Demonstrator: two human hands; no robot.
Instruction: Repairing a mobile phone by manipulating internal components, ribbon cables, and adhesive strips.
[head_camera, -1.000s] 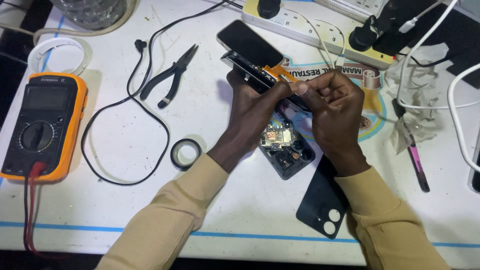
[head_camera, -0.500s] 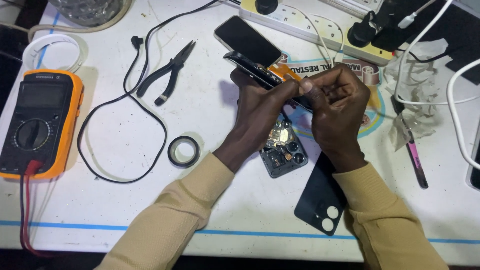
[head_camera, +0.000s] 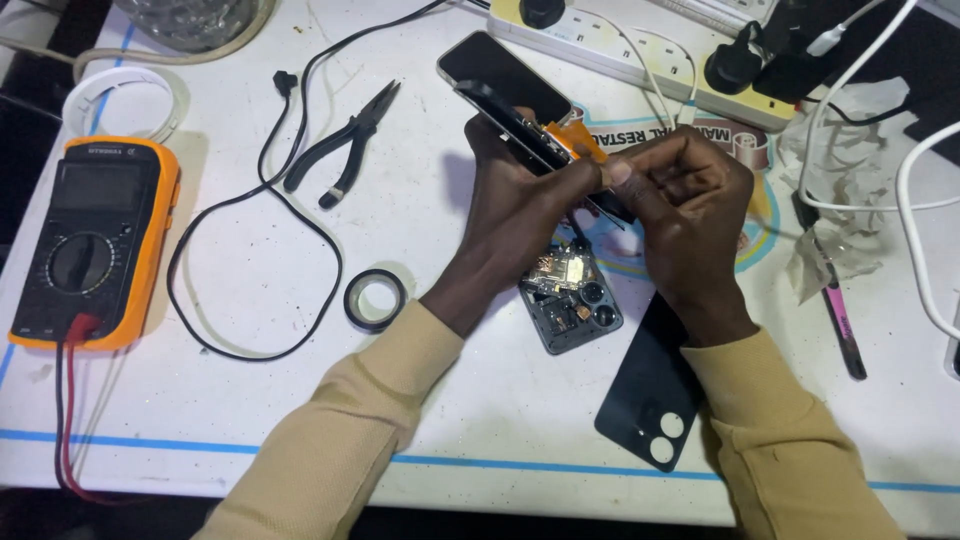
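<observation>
My left hand (head_camera: 520, 205) and my right hand (head_camera: 685, 205) meet above the white table (head_camera: 500, 420), both gripping an opened black phone body (head_camera: 505, 115) that is tilted up on its edge. An orange flex strip (head_camera: 572, 140) shows on it by my fingertips. Just behind it lies a second dark phone (head_camera: 500, 72), screen up. Under my hands a camera-end phone piece with exposed circuit board (head_camera: 572, 298) lies flat. A black back cover (head_camera: 650, 395) with camera holes rests by my right wrist.
An orange multimeter (head_camera: 90, 240) with red leads sits at the left. Black pliers (head_camera: 345, 145), a looped black cable (head_camera: 250, 260) and a roll of black tape (head_camera: 375, 298) lie centre left. A white power strip (head_camera: 640, 55) runs along the back; a pink-tipped tool (head_camera: 835, 310) lies right.
My hands and the held phone body have stayed almost in place; the fingers shifted slightly along its edge.
</observation>
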